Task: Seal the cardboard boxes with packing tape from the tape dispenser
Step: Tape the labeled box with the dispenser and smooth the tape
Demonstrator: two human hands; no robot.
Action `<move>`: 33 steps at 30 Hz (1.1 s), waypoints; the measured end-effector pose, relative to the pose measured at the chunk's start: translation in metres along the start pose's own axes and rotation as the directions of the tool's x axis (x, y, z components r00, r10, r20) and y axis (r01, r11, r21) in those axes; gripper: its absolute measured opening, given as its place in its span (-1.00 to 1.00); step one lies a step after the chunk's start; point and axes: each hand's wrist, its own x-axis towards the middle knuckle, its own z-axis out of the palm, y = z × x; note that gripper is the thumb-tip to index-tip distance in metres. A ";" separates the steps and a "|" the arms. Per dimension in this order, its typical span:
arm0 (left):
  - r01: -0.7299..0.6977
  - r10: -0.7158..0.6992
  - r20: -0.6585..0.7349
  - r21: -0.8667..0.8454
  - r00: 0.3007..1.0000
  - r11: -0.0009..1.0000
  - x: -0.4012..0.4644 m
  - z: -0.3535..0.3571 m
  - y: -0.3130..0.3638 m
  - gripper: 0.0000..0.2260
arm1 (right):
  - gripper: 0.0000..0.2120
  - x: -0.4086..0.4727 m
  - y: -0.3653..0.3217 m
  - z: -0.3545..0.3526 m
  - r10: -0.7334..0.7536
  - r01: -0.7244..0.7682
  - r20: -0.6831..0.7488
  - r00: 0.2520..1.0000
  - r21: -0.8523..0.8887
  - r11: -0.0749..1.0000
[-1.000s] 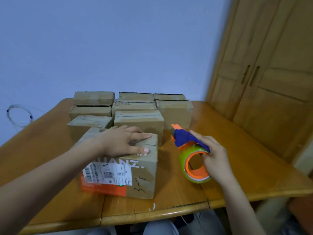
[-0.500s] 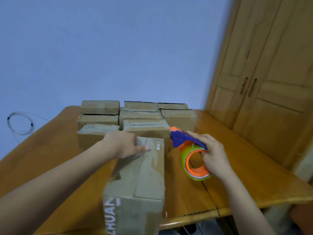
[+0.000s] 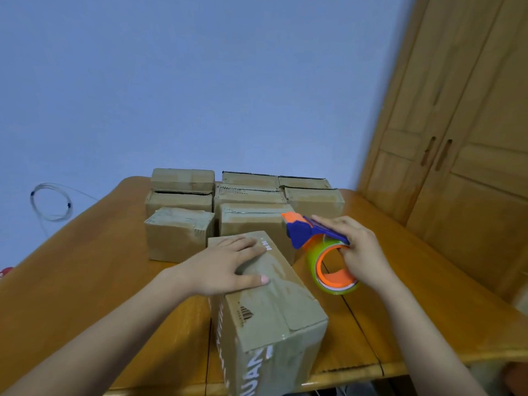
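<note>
While left hand [image 3: 225, 267] presses flat, fingers straight, on the near cardboard box [image 3: 265, 307] at bench [image 3: 85, 267] front edge to steady it, right hand [image 3: 360, 252] w/ curled fingers grips tape dispenser [image 3: 320, 250] just beside, prob. ready to tape.

A wooden table [image 3: 85, 270] is standing against a blue wall [image 3: 185, 81]. A coiled clear cable [image 3: 51, 202] is hanging left of the table; wooden cabinet doors [image 3: 463, 155] are rising on its right.

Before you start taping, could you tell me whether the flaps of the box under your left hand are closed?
Closed: the near box's top flaps lie flat, left hand resting on them.
</note>
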 end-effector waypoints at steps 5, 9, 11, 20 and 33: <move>-0.191 0.193 -0.002 -0.173 0.981 0.966 0.015 -0.008 -0.017 -0.36 | -0.21 0.004 0.003 -0.002 -0.038 0.038 -0.003 0.999 0.004 0.999; -0.166 0.143 -0.085 -0.564 0.986 0.809 0.020 -0.012 -0.002 -0.40 | -0.10 0.006 0.003 -0.004 -0.092 0.094 -0.077 0.993 0.022 0.995; -0.165 0.078 -0.147 -0.799 0.986 0.578 0.019 -0.014 0.014 -0.33 | -0.10 0.007 0.002 -0.004 -0.125 0.126 -0.128 0.984 0.000 0.992; -0.197 0.108 -0.191 -0.979 0.976 0.048 0.015 -0.030 0.053 -0.47 | -0.22 0.010 -0.004 0.001 -0.214 0.169 -0.253 0.943 -0.189 0.967; -0.160 -0.028 -0.168 -0.970 0.985 0.182 0.000 -0.029 0.023 -0.39 | -0.14 0.009 -0.010 0.015 -0.200 0.208 -0.225 0.954 0.013 0.978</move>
